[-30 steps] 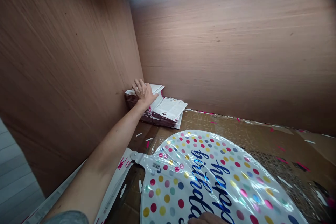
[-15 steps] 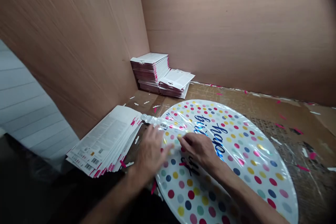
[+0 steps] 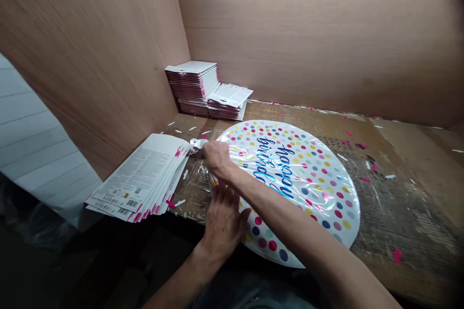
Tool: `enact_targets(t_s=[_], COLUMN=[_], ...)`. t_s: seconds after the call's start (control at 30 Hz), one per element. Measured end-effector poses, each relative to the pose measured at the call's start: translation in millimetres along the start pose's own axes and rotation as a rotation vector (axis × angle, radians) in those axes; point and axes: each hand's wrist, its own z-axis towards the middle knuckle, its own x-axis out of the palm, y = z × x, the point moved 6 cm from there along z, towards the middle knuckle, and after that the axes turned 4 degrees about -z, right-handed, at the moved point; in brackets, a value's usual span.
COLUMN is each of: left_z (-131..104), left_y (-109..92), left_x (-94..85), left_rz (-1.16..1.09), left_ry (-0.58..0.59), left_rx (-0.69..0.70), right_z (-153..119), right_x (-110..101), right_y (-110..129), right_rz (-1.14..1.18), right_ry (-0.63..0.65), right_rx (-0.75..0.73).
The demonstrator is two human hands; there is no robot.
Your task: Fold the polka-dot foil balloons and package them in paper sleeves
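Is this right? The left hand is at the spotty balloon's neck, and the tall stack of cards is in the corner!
Not quite: the head view shows the right hand at the neck of the spotty balloon. The tall stack of cards is in the corner, as you said.

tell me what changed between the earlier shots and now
The left hand came back off the stacked cards in the corner to the near edge of the balloon. The right hand moved left across the balloon to its neck; its grip is hidden. The stacked cards and fanned cards stayed put.
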Motion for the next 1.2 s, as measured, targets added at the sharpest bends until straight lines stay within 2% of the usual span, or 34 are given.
enact_targets(t_s=[0.07,0.13,0.23,0.3,0.4,0.5,0.63,0.73,0.87,0.93,1.0,1.03,1.07,1.13,1.2], left_z=[0.4,12.4,49.5,78.3,112.0,126.9,123.1,114.2,111.0,117.3,122.8,121.8,117.4,96.9,65.2], left_y=[-15.3,-25.8,-25.0,-12.7,10.8,25.6,32.6,33.4,31.0,16.7,-9.2,-22.0,-32.8,-47.3,-56.4], left_x=[-16.1,-34.2,-54.4,-62.3,-66.9,-68.0,-66.5,-65.9,-71.4,-73.9,-65.4,-55.4,-41.7,-10.2,10.6], left_rz=[0.21,0.328,0.472,0.567,0.658,0.661,0.679,0.764,0.972,0.988,0.901,0.821,0.733,0.6,0.565], left_ry=[-0.013,-0.121,-0.249,-0.249,-0.122,-0.006,0.06,0.143,0.376,0.347,0.243,0.231,0.272,0.481,0.706], left_rx=[0.145,0.183,0.094,-0.033,-0.184,-0.213,-0.203,-0.184,-0.216,-0.188,-0.059,0.004,0.049,0.068,0.044], right_z=[-6.4,-10.8,-12.2,-12.3,-13.1,-12.9,-10.7,-16.0,-42.1,-59.2,-76.0,-83.8,-91.0,-103.8,-115.7], right_x=[-7.8,-11.0,-7.9,-4.4,1.6,9.0,15.2,13.1,5.3,0.9,-4.9,-7.9,-10.7,-14.3,-13.9], right_y=[-25.6,-44.5,-56.4,-59.8,-64.3,-68.5,-75.3,-87.3,-119.5,-139.9,-162.7,-174.7,-186.4,-208.6,-228.9], right_rz=[0.064,0.152,0.299,0.385,0.504,0.629,0.781,0.876,1.032,1.11,1.185,1.217,1.241,1.26,1.244], right_ry=[-0.065,-0.096,-0.077,-0.076,-0.095,-0.1,-0.133,-0.219,-0.315,-0.305,-0.31,-0.32,-0.331,-0.335,-0.324], right_rx=[0.114,0.186,0.208,0.227,0.248,0.237,0.248,0.292,0.35,0.37,0.412,0.441,0.471,0.525,0.576])
